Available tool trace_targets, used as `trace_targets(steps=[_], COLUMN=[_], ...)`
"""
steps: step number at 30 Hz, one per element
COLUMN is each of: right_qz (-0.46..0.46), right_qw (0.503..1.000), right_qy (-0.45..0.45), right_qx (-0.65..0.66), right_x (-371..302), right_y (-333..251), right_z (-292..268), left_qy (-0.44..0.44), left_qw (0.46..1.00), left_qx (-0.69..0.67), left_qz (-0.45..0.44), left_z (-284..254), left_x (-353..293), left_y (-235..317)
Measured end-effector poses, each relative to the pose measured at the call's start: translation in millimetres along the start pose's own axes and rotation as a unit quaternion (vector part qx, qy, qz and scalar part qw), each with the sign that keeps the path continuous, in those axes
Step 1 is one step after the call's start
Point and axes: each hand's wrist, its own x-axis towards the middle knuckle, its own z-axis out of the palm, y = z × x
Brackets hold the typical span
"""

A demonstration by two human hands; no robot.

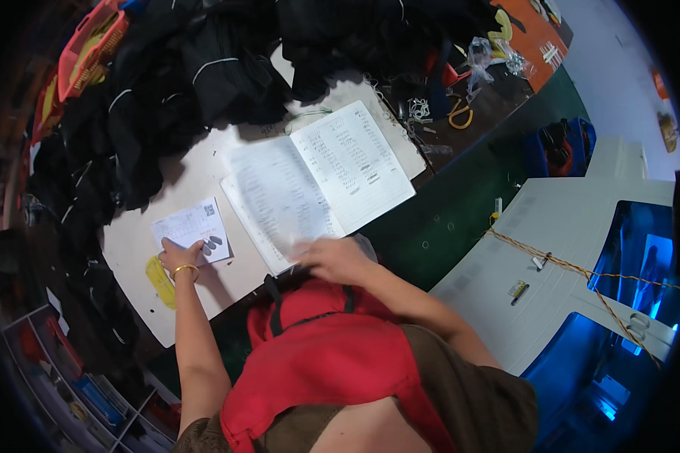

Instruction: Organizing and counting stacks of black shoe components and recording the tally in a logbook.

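An open notebook [363, 170] with handwritten columns lies on a pale board. One of its left-hand leaves [276, 192] is blurred by motion. At that leaf's lower edge is my right hand [336, 259], its fingers closed on the paper and slightly smeared. To the left, my left hand [180, 257] lies on a white printed sheet [193, 224], thumb and fingers spread over its lower left corner. Dark oval shapes show on the sheet beside the thumb. A yellow oval object [159, 281] sits next to my left wrist, which wears a gold-coloured bangle.
Bundles of black cloth [227, 75] tied with pale bands crowd the far and left sides. Yellow-handled scissors [459, 113] and clear plastic bits lie at the far right. A grey machine table [491, 279] with twisted cord stands at right, and red baskets [91, 49] at far left.
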Motion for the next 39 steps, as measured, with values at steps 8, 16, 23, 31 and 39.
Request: trace_targets(steps=[8,16,23,31,39], right_qz=[0.404,0.316,0.339,0.455,0.059], right_qw=[0.850,0.921,0.916,0.847,0.959], right_qy=[0.220,0.104,0.185,0.099,-0.277], right_qx=[-0.258,-0.201,-0.108,-0.257,0.016], right_x=[-39.4,-32.8,-26.4,-23.1,-4.2], right_y=[63.2,65.7,37.8,59.3,-27.3], right_z=[-59.8,-11.6,-25.7,-19.9,25.5], left_qy=[0.071,-0.003,-0.109,-0.089,-0.203], left_qw=[0.997,0.999,0.926,0.747,0.550], left_qx=[-0.038,0.048,-0.358,-0.657,-0.807], left_qz=[-0.020,-0.017,0.056,0.056,0.069], left_z=[-1.9,-18.1,27.7,-8.4,-35.6], left_x=[38.1,46.1,123.6,60.4,26.0], left_y=[-40.5,-31.3,-135.5,-111.3,-63.8])
